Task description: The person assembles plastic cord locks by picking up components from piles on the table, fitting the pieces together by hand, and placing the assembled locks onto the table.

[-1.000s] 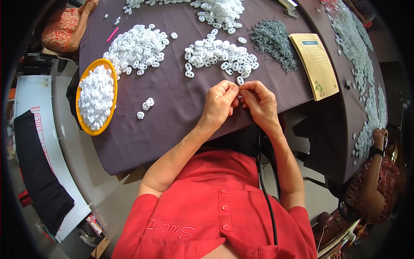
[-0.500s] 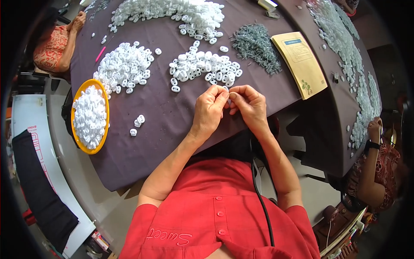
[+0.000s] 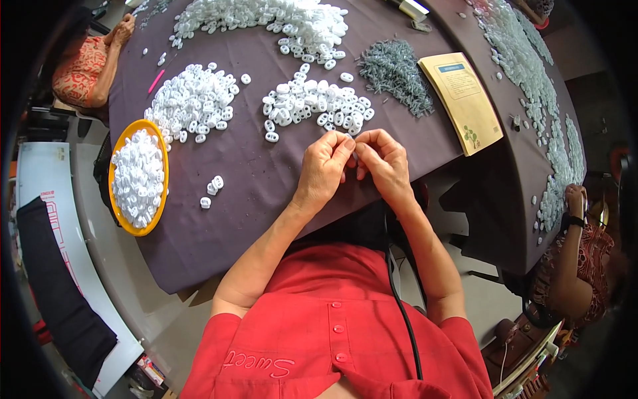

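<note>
Close to the near edge of the table, my left hand [image 3: 321, 165] and my right hand [image 3: 387, 166] meet fingertip to fingertip. Both are closed in a pinch around a small white plastic piece [image 3: 353, 137], mostly hidden by the fingers. Just beyond them lies a small heap of white oval two-hole plastic pieces [image 3: 312, 103], which look like cord locks. Farther right is a pile of thin grey translucent plastic sticks [image 3: 397, 74].
An orange-rimmed bowl [image 3: 165, 193] of white pieces stands at left, near another white heap [image 3: 189, 100]. A bigger heap [image 3: 259, 16] lies at the back. A yellow-brown booklet [image 3: 458, 100] and pink stick [image 3: 156, 81] rest on the dark cloth [image 3: 266, 193]. People sit at both sides.
My fingertips have shifted slightly against each other, and the white piece between them shows less. The heaps and bowl stay as they were.
</note>
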Available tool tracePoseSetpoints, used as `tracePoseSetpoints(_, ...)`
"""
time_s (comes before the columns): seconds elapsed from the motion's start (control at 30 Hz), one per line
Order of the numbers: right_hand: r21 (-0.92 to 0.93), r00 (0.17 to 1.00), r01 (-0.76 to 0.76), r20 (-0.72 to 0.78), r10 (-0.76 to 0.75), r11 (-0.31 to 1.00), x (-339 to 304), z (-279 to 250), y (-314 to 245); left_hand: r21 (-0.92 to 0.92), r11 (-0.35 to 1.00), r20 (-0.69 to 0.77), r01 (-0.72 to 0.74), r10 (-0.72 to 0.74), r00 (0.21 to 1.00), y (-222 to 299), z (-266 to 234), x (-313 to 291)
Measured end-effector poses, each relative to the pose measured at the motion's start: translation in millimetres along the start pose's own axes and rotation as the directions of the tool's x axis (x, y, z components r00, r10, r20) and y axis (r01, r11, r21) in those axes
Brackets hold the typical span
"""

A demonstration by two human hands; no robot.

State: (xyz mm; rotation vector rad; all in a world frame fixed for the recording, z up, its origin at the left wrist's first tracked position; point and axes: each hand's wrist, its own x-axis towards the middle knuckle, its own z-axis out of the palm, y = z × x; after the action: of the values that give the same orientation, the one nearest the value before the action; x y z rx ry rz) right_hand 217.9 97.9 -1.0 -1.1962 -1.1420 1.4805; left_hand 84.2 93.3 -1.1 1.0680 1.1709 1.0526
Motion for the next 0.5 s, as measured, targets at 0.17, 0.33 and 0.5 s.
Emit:
tracePoseSetpoints(0.17, -0.171, 0.992, 0.105, -0.043, -0.114, 0.98, -3.4, 5.1, 2.1, 0.019, 1.0, 0.026, 0.017, -0.018, 1.0, -3.8, -2.3, -1.7)
tracePoseSetpoints(0.33, -0.155, 0.996, 0.082, -0.004, -0.084, 0.985, -2.0, 0.5, 3.2, 0.083, 0.997, -0.006, -0.006, 0.007, 1.0, 1.5, -6.2, -4.3)
tracePoseSetpoints(0.5, -0.159, 0.996, 0.085, 0.0, -0.086, 0.984, -1.6, 0.4, 5.7, 0.059, 0.998, 0.024, 0.003, -0.004, 1.0, 0.6, -7.2, -3.8)
